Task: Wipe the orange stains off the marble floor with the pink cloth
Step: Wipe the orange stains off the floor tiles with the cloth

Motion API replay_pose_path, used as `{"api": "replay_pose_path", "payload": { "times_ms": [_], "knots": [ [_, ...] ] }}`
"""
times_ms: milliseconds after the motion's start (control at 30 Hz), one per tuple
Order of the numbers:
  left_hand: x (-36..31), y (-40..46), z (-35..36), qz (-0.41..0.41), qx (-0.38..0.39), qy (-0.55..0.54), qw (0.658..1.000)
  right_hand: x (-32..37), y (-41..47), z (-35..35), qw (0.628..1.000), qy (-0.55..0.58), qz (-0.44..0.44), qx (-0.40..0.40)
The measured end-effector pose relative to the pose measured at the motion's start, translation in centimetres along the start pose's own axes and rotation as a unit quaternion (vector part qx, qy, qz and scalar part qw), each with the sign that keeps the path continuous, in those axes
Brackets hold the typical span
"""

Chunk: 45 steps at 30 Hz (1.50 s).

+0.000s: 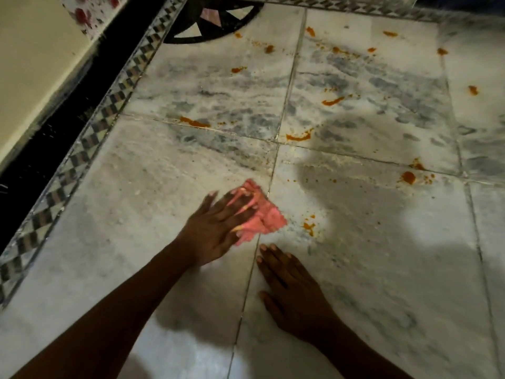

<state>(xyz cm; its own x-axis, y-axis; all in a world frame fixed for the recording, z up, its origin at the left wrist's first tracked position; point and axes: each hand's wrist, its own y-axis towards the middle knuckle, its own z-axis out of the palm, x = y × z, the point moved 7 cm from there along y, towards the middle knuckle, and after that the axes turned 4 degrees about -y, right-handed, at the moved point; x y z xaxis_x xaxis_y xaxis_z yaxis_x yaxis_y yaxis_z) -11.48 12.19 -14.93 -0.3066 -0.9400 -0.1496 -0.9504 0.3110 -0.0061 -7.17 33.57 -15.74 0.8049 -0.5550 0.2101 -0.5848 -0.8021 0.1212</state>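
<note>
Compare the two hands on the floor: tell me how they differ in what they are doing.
The left hand presses on the pink cloth; the right hand rests on bare marble floor, holding nothing. The left hand reaches farther forward; the right hand sits nearer the person. The left hand's fingers are spread over the cloth; the right hand's lie closer together. Both are open and palm down, on either side of a tile seam.
</note>
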Motion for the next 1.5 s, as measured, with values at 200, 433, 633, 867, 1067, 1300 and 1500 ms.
{"api": "replay_pose_path", "payload": {
  "times_ms": [200,433,633,867,1067,1300,1500],
  "knots": [
    [4.0,1.5,0.1,-0.264,-0.024,-0.080,0.961,-0.2,0.1,0.0,1.000,0.022,0.002,-0.014],
    [3.6,-3.4,-3.2,-0.257,-0.152,-0.217,0.929,-1.1,8.0,-3.7,0.977,0.082,0.098,-0.170],
    [6.5,-7.1,-0.9,-0.380,-0.115,-0.097,0.913,-1.1,20.6,2.1,0.989,0.011,0.148,0.017],
    [6.8,-7.4,-0.9,-0.393,-0.137,-0.102,0.904,0.8,9.9,-0.1,0.997,-0.003,0.077,0.019],
    [6.6,-7.1,-0.3,-0.396,-0.143,-0.072,0.904,-5.6,18.7,0.9,0.952,-0.029,0.303,-0.029],
    [6.1,-7.0,-0.9,-0.379,-0.137,-0.090,0.911,-2.7,6.8,-1.5,0.985,-0.003,0.170,-0.026],
    [4.4,-6.7,-0.4,-0.359,-0.119,-0.104,0.920,-4.5,15.4,0.1,0.961,-0.016,0.274,0.020]
  ]
}}
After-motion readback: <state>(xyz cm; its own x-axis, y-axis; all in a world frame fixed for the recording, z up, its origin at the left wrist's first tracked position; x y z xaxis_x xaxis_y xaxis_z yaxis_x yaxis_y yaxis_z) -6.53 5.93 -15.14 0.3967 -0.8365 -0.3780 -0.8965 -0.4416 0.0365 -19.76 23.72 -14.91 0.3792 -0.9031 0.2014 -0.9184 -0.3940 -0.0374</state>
